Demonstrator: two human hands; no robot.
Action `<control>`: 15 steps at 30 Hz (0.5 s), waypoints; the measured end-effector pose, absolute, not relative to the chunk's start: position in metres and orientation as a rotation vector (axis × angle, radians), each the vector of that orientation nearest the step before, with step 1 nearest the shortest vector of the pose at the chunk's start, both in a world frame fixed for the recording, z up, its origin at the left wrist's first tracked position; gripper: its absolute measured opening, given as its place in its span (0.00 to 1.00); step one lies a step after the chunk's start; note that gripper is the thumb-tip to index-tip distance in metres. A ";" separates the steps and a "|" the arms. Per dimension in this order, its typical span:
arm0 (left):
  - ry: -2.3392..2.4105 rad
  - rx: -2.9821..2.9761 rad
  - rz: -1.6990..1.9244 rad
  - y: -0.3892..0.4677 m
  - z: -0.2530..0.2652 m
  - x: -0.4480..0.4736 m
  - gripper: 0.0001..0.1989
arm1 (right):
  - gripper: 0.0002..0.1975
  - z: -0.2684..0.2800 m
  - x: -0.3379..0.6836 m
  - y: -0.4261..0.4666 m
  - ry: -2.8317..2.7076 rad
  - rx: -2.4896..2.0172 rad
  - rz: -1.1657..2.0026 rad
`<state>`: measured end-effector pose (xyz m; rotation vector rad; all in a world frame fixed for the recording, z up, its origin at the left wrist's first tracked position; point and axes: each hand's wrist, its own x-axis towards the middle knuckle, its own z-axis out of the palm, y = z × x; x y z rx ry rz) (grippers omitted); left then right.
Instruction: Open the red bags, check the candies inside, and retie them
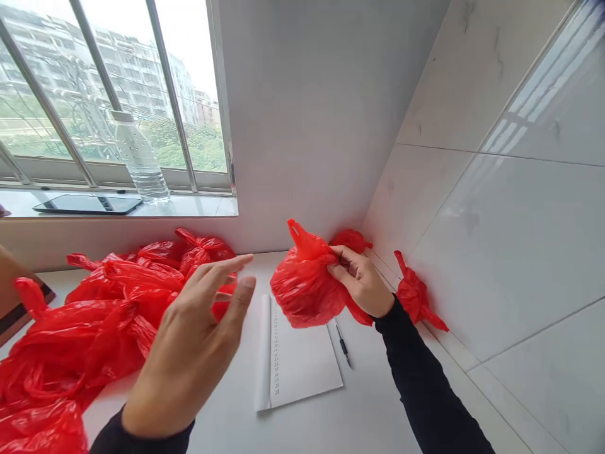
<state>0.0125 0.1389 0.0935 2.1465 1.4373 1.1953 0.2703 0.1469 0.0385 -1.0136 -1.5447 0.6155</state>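
A red plastic bag (307,284), bunched round and with a loop handle sticking up, hangs above the notebook. My right hand (359,280) pinches it at its gathered right side. What is inside the bag cannot be seen. Left of it, my left hand (198,340) is raised with thumb and fingers apart and nothing between them. Beneath the held bag lies an open spiral notebook (305,366) with blank pages. A black-gripped pen (344,348) rests along its right edge, its upper end hidden by the bag.
Several knotted red bags (108,321) are heaped at the left. Other red bags lie by the right wall, one at the back corner (350,239) and one nearer (413,293). The windowsill carries a water bottle (142,161) and a dark tablet (87,203). A brown object (16,284) stands far left.
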 end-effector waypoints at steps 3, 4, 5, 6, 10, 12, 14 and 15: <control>1.361 2.337 0.946 0.146 0.085 0.027 0.25 | 0.15 0.051 0.245 0.131 -1.626 -0.895 0.766; 1.285 2.328 0.878 0.148 0.083 0.029 0.21 | 0.15 0.051 0.241 0.129 -1.634 -0.886 0.803; 1.224 2.286 0.829 0.149 0.081 0.030 0.17 | 0.16 0.051 0.239 0.128 -1.636 -0.877 0.836; 1.191 2.234 0.817 0.149 0.080 0.031 0.15 | 0.17 0.049 0.239 0.129 -1.638 -0.875 0.864; 1.318 2.119 0.939 0.153 0.078 0.028 0.16 | 0.24 0.036 0.249 0.138 -1.647 -1.027 0.897; 1.379 2.119 0.943 0.156 0.077 0.026 0.18 | 0.20 0.031 0.252 0.143 -1.639 -1.088 0.914; 1.416 2.118 0.898 0.159 0.076 0.026 0.19 | 0.11 0.028 0.252 0.146 -1.635 -1.076 0.919; 1.433 2.108 0.874 0.160 0.076 0.026 0.19 | 0.08 0.027 0.251 0.148 -1.633 -1.074 0.902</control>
